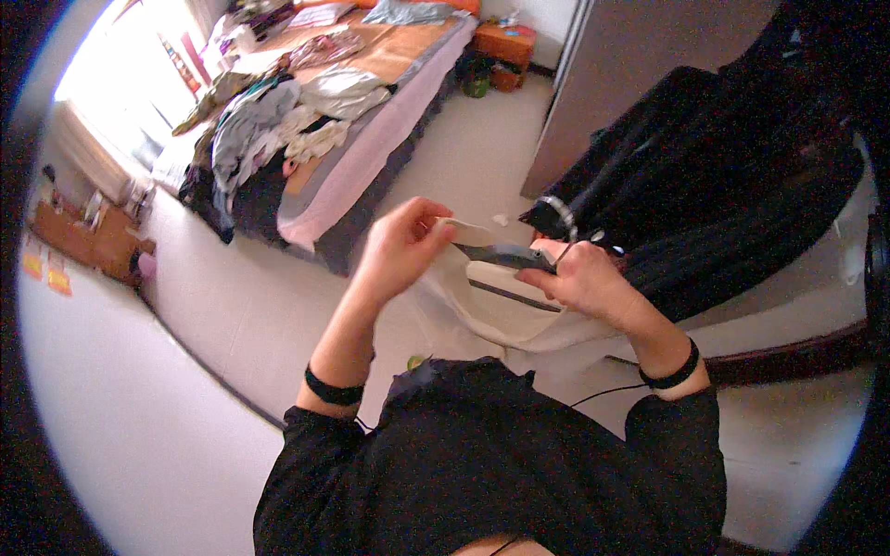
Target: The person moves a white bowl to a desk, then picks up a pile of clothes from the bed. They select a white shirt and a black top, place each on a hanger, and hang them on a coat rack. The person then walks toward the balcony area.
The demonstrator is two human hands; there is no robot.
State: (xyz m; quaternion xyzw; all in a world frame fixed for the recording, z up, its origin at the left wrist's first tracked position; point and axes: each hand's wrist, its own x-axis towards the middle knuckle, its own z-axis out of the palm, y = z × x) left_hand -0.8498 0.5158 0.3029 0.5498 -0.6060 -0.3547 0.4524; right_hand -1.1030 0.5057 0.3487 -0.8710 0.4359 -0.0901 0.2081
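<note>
A cream-coloured garment (514,316) hangs in front of me, with a dark stripe across its inner side. My left hand (410,243) pinches its upper edge between thumb and fingers. Opposite, my right hand (584,274) grips a dark grey hanger (504,256), which spans the garment's opening. A shiny curved piece (562,212), apparently the hanger's hook, rises above the right fingers. Whether the right fingers also hold the cloth is hidden. Just beyond that hand hang long black garments (695,194).
A bed (389,139) with heaped clothes (264,125) stands ahead to the left. Behind it is a wooden nightstand (504,48). A brown panel (626,62) rises at the right. A thin black cable (605,395) runs by my right forearm. Pale floor (229,313) lies at the left.
</note>
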